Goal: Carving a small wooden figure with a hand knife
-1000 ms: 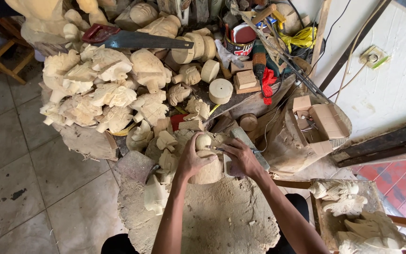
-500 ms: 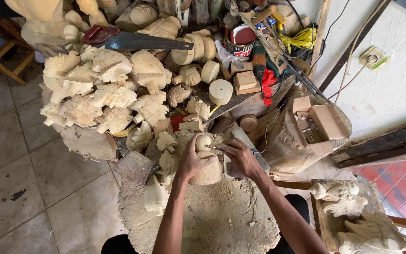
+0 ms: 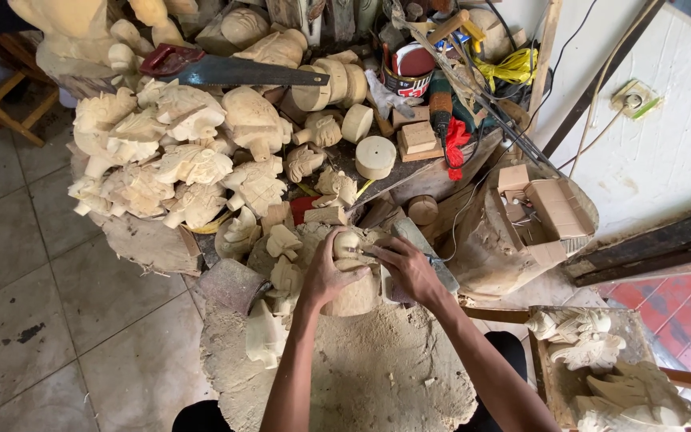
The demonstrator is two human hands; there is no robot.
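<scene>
Two hands meet over a pale wooden carving [image 3: 353, 280] on a sawdust-covered stump [image 3: 361, 376]: the left hand [image 3: 325, 276] wraps its fingers around it, while the right hand [image 3: 409, 268], wrist bent, pinches a slim carving tool [image 3: 361, 253] against the carving's top.

We see two bare forearms, no sleeves reaching wrist or elbow. Left hand [image 3: 325, 276] and right hand [image 3: 409, 268] bare: no gloves, and we spot no rings, watch or bands. Dark, near-black clothing [image 3: 201, 416] shows at bottom edge by both arms; we cannot tell garment type. Fingers partly hidden.
</scene>
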